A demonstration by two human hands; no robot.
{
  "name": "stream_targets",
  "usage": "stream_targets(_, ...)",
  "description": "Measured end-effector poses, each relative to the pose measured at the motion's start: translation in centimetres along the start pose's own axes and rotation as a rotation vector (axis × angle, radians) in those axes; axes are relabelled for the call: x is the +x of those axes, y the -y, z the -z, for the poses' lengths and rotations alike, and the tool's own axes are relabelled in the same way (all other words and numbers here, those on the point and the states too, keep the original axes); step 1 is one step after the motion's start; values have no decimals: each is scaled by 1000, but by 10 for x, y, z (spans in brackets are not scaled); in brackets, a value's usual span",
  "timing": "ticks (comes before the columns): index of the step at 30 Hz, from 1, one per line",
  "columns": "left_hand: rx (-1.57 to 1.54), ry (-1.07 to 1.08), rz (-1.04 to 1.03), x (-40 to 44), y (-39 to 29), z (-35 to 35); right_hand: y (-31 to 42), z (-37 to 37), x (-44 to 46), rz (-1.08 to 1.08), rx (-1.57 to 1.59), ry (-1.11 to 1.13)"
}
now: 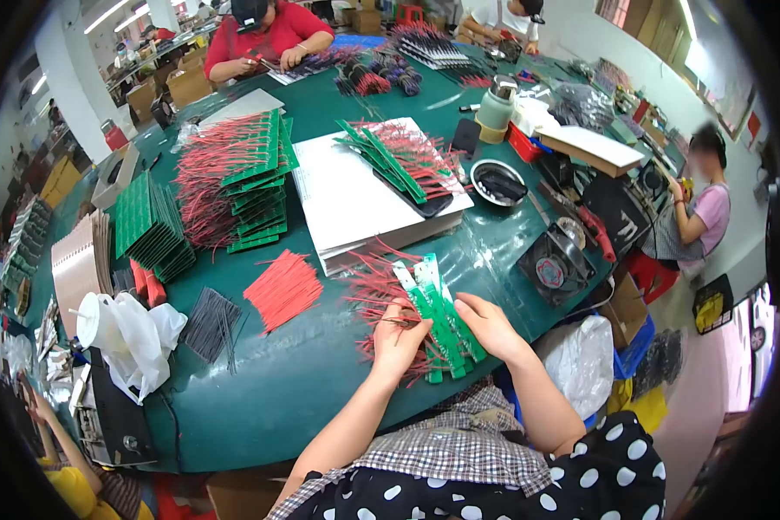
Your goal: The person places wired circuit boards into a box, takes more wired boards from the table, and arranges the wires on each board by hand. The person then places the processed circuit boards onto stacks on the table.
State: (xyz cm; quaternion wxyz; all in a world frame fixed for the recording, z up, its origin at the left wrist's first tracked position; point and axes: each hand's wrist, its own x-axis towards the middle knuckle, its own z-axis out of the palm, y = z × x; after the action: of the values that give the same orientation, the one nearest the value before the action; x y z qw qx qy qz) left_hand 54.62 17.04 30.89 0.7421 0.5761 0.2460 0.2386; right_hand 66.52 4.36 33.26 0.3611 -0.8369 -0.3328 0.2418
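Several green circuit strips (446, 325) with red wires on their left side lie near the table's front edge. My left hand (399, 338) is closed, its thumb and fingers pinching red wires at the strips' left side. My right hand (490, 325) rests against the strips' right edge, its fingers extended. Just beyond is a white stack of board or paper (334, 199), with more wired green strips (394, 165) on top. Left of my hands, a pile of loose red wires (283, 290) and a pile of dark wires (211, 323) lie on the green table.
Tall stacks of wired green boards (256, 186) and bare green boards (152, 225) stand left. A white plastic bag (139, 342) lies front left. To the right are a small fan (553, 269) and a round dish (498, 183). Other people sit across and beside the table.
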Motion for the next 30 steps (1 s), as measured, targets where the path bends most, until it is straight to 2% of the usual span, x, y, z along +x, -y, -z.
stream_targets(1, 183, -52, -53, 2, 6, -2, 4, 3, 4, -103, 260, 47)
stream_targets(2, 171, -48, -119, 3, 12, -2, 12, 9, 2, -253, 453, 112)
stream_targets(6, -99, 2, -49, 5, 16, 1, 12, 0, 5, -143, 588, 260)
stream_targets(7, -102, -14, -61, 5, 15, 1, 7, -3, 8, -151, 570, 303)
stream_targets(10, -182, 3, -45, 4, 11, 2, 11, -11, 0, 50, 248, 127)
stream_targets(14, -253, 88, -8, -3, -6, -2, 20, -11, -11, 162, 279, 107)
stream_targets(16, -220, 105, -47, -4, 2, -5, 18, -15, -13, -11, 738, 190)
stream_targets(18, -209, 114, -74, -4, -3, -4, 13, -12, -15, -43, 791, 203)
stream_targets(21, -162, 185, -59, -22, -48, -1, 25, 8, -23, -72, 962, 182)
stream_targets(25, 248, -132, -533, -41, -98, 22, 72, 80, -34, 52, 959, 115)
stream_targets(27, 143, -238, -522, -36, -98, 34, 90, 105, -31, 99, 1014, 182)
stream_targets(29, 138, -237, -382, -27, -91, 40, 82, 123, -19, 85, 1090, 208)
stream_targets(30, 135, -235, -391, -22, -82, 43, 89, 127, -17, 83, 1141, 171)
